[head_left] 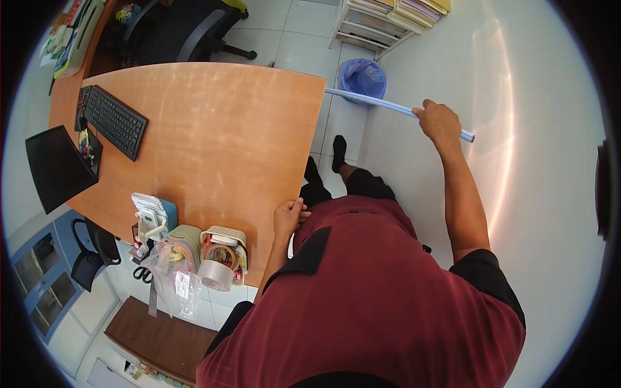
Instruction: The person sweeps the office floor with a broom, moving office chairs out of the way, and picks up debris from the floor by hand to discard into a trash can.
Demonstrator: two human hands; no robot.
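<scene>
My right hand [438, 121] is closed around a long, thin, pale blue-white tube [381, 103], held out against the white wall [517, 161]. The tube runs from beyond my fist on the right to the corner of the wooden desk [220, 129] on the left. My left hand [288, 216] grips the near edge of that desk with its fingers curled over the rim. I wear a dark red shirt and dark trousers, and one foot in a black sock [338, 150] shows on the tiled floor below.
On the desk are a black keyboard [115, 121], a dark monitor [57, 167], a roll of tape [216, 274] and small baskets of supplies [223, 249]. A blue bin [363, 77], a drawer rack [381, 22] and a black office chair [187, 29] stand on the floor.
</scene>
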